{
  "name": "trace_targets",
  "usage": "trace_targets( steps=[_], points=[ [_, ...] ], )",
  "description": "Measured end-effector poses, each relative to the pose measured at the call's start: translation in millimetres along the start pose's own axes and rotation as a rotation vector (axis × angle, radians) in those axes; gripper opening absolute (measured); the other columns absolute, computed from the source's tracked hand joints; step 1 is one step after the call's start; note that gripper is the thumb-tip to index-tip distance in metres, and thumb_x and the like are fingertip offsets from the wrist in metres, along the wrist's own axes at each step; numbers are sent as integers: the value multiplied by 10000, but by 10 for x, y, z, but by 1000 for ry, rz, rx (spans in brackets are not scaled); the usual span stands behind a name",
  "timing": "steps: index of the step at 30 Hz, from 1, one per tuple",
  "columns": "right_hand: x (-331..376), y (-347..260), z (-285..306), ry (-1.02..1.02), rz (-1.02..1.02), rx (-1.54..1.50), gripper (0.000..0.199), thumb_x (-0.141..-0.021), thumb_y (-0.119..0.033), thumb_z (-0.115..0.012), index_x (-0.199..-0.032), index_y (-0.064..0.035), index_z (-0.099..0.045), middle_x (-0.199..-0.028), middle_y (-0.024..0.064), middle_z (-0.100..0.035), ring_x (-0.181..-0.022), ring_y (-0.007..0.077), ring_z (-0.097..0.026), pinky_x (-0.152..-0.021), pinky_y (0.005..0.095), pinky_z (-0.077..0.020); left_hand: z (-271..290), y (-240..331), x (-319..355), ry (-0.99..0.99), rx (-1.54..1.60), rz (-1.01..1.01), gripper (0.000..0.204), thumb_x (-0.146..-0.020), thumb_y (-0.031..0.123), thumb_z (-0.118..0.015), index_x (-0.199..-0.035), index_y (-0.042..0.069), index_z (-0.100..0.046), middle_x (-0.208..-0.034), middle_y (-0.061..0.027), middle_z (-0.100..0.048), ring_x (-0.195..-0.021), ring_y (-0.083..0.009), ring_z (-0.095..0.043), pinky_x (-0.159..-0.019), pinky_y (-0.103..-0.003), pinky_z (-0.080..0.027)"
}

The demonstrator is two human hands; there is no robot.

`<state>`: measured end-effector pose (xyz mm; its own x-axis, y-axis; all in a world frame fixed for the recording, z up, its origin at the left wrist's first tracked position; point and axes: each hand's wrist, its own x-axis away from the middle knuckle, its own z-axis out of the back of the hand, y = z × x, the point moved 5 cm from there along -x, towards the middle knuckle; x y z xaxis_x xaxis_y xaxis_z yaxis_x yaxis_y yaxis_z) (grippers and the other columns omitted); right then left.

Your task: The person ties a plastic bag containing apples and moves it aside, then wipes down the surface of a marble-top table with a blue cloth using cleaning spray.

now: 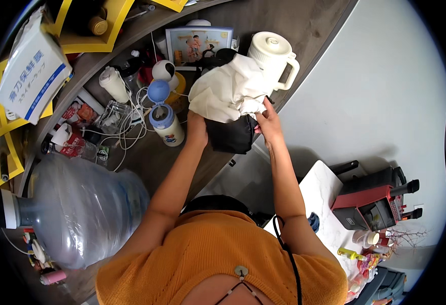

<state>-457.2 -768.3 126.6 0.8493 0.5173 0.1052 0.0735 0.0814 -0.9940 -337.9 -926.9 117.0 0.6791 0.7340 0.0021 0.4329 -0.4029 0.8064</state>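
Both hands are at a black fabric bag point(229, 137), with a crumpled cream cloth point(228, 89) bulging out over its top. My left hand point(197, 130) grips the bag's left side, its fingertips hidden behind the fabric. On the other side my right hand point(270, 123) is closed on the bag's edge, where the cloth meets it. Just beyond the cloth stands a cream lidded pitcher point(271, 53) with a handle. To the left is a cream bottle point(167, 124) with its blue flip lid raised.
A large clear water jug point(86, 208) lies at the left. Tangled white cables point(131, 119), a small white camera point(164, 71) and a picture frame point(200, 35) crowd the wooden shelf. A box point(34, 71) sits on yellow racks. At right, a white table point(317, 198) bears a red-and-black appliance point(368, 206).
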Motion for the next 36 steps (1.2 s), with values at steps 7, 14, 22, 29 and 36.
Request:
trace_targets(
  steps=[7, 14, 22, 29, 36],
  points=[
    [-71, 2, 170, -17, -52, -137, 533, -857, -238, -558, -1329, -104, -350, -888, 6, -520, -521, 60, -474, -443, 185, -388, -66, 139, 19, 7, 69, -119, 417, -900, 169, -465, -1272, -2, -381, -1265, -77, -436, -1170, -152, -395, -983, -273, -274],
    [262, 482, 761, 51, -172, -145, 429, -898, -317, -476, -1280, -127, -428, -1209, 19, -522, -612, 51, -512, -593, 211, -420, -405, 386, 365, 207, -336, -605, 421, -852, 79, -488, -1253, -10, -395, -1243, -123, -431, -1191, -199, -362, -997, -301, -263],
    [1001, 1509, 1617, 297, -382, -182, 344, -890, -225, -494, -1212, -104, -494, -1111, 8, -562, -622, 62, -511, -582, 203, -422, -778, 36, 831, -71, -751, -1063, 399, -863, 105, -506, -1225, -25, -402, -1361, -169, -218, -1233, -237, -289, -1023, -368, -210],
    [1657, 1959, 2121, 548, -413, -289, 322, -883, -195, -499, -1193, -105, -507, -1070, 18, -582, -630, 69, -534, -565, 203, -426, -566, -338, 833, 16, -720, -354, 332, -908, 114, -374, -1214, -2, -433, -1257, -117, -411, -1126, -188, -403, -964, -266, -281],
    [2456, 2387, 2793, 1130, -234, 238, 266, -827, -138, -542, -1086, -95, -586, -883, 102, -639, -641, 180, -613, -600, 298, -479, -1081, -790, 1256, -648, -767, -424, 188, -888, 25, -408, -1053, -13, -490, -975, -81, -503, -890, -153, -482, -828, -287, -391]
  ],
)
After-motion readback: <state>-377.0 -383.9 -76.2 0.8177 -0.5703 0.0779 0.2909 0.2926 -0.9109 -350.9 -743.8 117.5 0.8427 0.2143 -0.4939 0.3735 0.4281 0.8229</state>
